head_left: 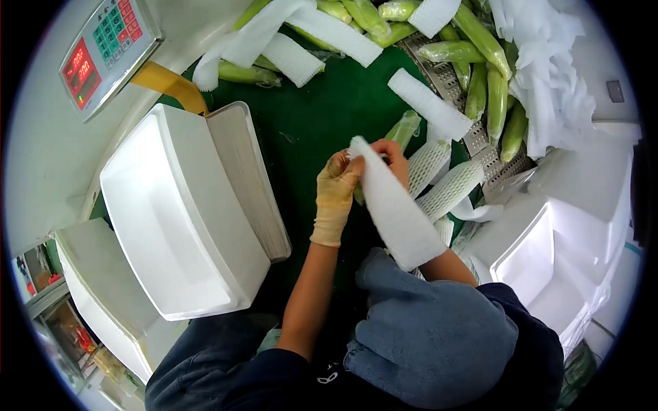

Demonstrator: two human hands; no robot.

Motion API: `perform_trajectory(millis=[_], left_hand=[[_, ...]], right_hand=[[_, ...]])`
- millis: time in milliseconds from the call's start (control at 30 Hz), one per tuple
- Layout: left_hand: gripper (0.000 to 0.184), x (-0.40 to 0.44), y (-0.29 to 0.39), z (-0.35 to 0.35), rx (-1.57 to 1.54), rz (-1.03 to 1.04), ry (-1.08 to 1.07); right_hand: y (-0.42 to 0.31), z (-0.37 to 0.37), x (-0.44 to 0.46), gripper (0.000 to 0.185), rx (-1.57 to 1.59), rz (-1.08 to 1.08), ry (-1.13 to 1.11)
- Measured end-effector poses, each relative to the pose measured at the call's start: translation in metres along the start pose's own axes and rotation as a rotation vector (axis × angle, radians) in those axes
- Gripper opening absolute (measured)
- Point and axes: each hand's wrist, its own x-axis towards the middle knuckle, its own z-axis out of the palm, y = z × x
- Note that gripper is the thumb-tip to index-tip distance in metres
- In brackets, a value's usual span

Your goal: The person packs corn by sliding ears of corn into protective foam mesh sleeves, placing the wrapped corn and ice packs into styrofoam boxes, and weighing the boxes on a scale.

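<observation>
Now pinching the top end of a white foam sleeve point(401, 212) with the left hand point(334, 188), in a pale knit glove, just right of the middle of the frame; with the right hand point(394, 161), bent close behind that same sleeve, partly hidden, so cannot tell just what is in its grip. Down from the fingers, hanging at a slant, the wide end of the sleeve low, over the right arm; behind the hands, sticking up and to the right, a green vegetable point(406, 128) in clear wrap, cannot tell if held or only close by.

Just to the right, side by side, two net covers point(452, 190); above, lying at a slant, a loose foam strip point(430, 106); along the top of the frame, more long green vegetables point(483, 41) mixed with white strips; at upper right, a big heap of white foam point(545, 82); at upper left, a scale point(110, 51) with red lit numbers; below, on its metal tray point(250, 185), a white box point(164, 212), tipped.
</observation>
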Motion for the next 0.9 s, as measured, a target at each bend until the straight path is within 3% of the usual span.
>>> perform_trajectory(millis=[67,133,200,233,267,300,333,367,433,533,633,700,800,867,900], left_hand=[[0.013,0.006,-0.003,0.014,-0.241,0.036,0.021],[0.011,0.021,-0.005,0.024,-0.174,0.209,0.026],[0.011,0.036,-0.011,0.021,-0.576,-0.137,0.181],[0.010,0.065,-0.067,-0.003,-0.068,0.118,0.232],[0.011,0.061,-0.068,-0.007,0.199,0.092,0.238],[0.014,0.046,-0.059,-0.008,0.462,0.079,0.205],[0.018,0.034,-0.055,-0.010,0.685,0.091,0.141],[0.023,0.021,-0.053,-0.013,0.891,0.106,0.048],[0.032,-0.001,-0.055,-0.016,1.165,0.144,-0.117],[0.047,-0.025,-0.058,-0.017,0.959,0.116,-0.150],[0.046,-0.034,-0.005,-0.004,0.059,-0.331,0.043],[0.038,-0.029,0.037,0.001,0.441,-0.095,-0.016],[0.015,0.023,0.045,0.003,0.337,-0.004,-0.047],[0.016,0.068,0.043,0.009,0.682,0.270,-0.200],[0.016,0.083,0.043,0.015,0.679,0.280,-0.211]], right_hand=[[-0.002,-0.009,0.013,0.023,0.296,0.514,0.089],[-0.010,-0.026,0.020,0.030,1.074,0.625,0.250],[0.019,-0.049,0.011,0.033,1.096,0.835,0.130],[0.021,-0.051,-0.005,0.028,0.778,0.793,0.115],[0.012,-0.052,-0.014,0.031,0.140,0.736,0.020],[0.013,-0.051,-0.031,0.032,-0.075,0.595,0.025],[0.015,-0.049,-0.043,0.034,-0.284,0.453,0.033],[0.011,-0.048,-0.043,0.034,-0.280,0.459,0.034],[-0.009,-0.051,-0.039,0.032,-0.379,0.446,-0.192],[-0.044,-0.058,-0.037,0.028,-0.341,0.367,-0.281],[-0.084,-0.057,-0.029,0.022,-0.252,0.252,-0.365],[-0.116,-0.047,0.012,0.024,-0.193,0.129,-0.290],[-0.094,-0.028,0.078,0.023,-0.279,-0.070,-0.151],[-0.065,-0.016,0.109,0.020,-0.082,-0.137,-0.162],[-0.058,-0.023,0.121,0.022,-0.127,-0.116,-0.178]])
